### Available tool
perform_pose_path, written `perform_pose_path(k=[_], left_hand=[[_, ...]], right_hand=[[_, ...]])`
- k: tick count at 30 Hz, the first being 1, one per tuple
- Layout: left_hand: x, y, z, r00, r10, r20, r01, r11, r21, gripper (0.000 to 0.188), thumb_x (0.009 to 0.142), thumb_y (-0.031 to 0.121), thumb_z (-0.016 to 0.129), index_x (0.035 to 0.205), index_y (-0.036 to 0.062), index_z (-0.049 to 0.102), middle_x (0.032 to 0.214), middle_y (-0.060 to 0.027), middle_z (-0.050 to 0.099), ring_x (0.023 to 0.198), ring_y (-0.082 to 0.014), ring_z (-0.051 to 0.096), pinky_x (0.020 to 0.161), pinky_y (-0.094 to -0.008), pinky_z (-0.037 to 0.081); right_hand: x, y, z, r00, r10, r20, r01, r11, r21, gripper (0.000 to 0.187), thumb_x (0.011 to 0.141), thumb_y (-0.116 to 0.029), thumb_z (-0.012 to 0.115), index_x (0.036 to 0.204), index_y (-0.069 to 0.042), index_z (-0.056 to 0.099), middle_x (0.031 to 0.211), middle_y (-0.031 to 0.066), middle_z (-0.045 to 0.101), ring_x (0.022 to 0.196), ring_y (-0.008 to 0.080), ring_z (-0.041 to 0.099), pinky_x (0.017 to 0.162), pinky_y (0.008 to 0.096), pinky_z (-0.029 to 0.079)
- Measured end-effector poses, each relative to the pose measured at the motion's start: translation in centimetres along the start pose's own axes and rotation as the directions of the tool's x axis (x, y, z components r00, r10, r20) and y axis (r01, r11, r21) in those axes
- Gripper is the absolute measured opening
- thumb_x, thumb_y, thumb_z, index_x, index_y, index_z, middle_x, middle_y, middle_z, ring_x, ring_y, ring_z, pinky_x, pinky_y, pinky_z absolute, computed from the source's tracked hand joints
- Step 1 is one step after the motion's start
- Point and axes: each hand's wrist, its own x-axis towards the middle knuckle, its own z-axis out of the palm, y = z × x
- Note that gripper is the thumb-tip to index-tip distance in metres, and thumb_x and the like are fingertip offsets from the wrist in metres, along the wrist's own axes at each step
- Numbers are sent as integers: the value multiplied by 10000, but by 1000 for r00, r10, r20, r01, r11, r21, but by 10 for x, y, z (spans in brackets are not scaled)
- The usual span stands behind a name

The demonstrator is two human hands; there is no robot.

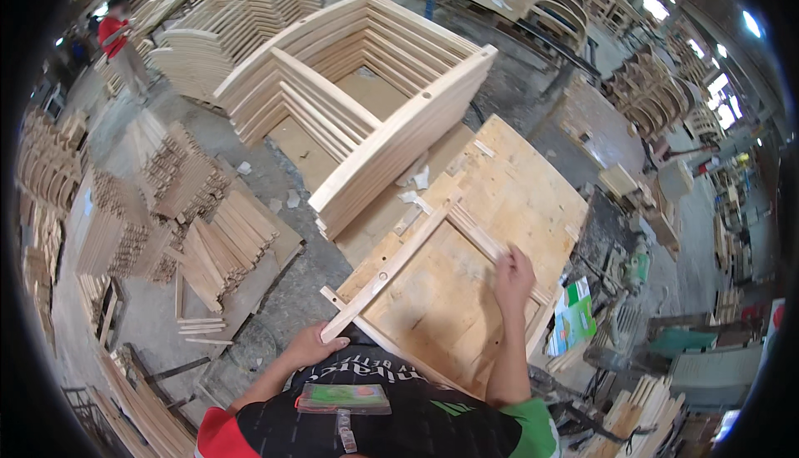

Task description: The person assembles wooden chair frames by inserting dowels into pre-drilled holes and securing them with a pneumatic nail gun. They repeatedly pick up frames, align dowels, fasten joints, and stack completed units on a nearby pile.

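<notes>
A pale wooden frame lies on a plywood-topped workbench in front of me. At the frame's near left corner, my left hand grips the end of the long rail, thumb on top. Over the frame's right side, my right hand is closed with its fingers curled in. Whether something small is in those fingers I cannot make out. Part of the frame's right side is hidden behind my right hand and forearm. Its near edge rests close to my body.
A tall stack of similar frames stands just beyond the bench. Bundles of wooden sticks lie at left. A green and white packet sits at the bench's right edge. A person in red stands far left, near more stacked frames.
</notes>
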Motion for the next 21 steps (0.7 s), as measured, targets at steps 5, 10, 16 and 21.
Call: perform_pose_path(k=[5, 10, 16, 21], left_hand=[[-1, 12, 12, 988, 33, -149, -18, 994, 103, 507, 899, 416, 821, 1157, -5, 707, 974, -238, 767, 953, -398, 759, 859, -449, 573], [7, 9, 8, 987, 52, -155, -18, 977, 212, 427, 903, 347, 827, 1072, -29, 715, 889, -221, 757, 820, -327, 757, 741, -434, 574], [17, 7, 4, 966, 224, -129, -219, 974, 55, 286, 938, 216, 815, 1020, -12, 663, 748, -39, 672, 592, -158, 608, 569, -359, 520], [6, 15, 11, 994, 60, -88, -67, 994, -81, 274, 950, 232, 804, 1035, 33, 634, 683, 13, 583, 492, -86, 500, 444, -292, 404]], right_hand=[[-196, 42, -133, 783, 525, -333, -593, 792, -147, 369, 980, -166, 707, 1284, 34, 651, 997, 135, 690, 913, 221, 662, 854, 340, 535], [-333, 16, -124, 717, 670, -193, -686, 727, -26, 427, 956, -250, 762, 1266, 13, 633, 1112, 179, 669, 1022, 312, 659, 932, 412, 525], [-335, -7, -108, 729, 584, -358, -654, 748, -110, 423, 939, -268, 778, 1232, 7, 645, 1186, 227, 666, 1086, 379, 655, 957, 457, 523], [-364, -2, -107, 600, 755, -264, -748, 647, 149, 441, 910, -275, 814, 1203, 10, 648, 1000, 182, 703, 894, 347, 691, 804, 445, 551]])
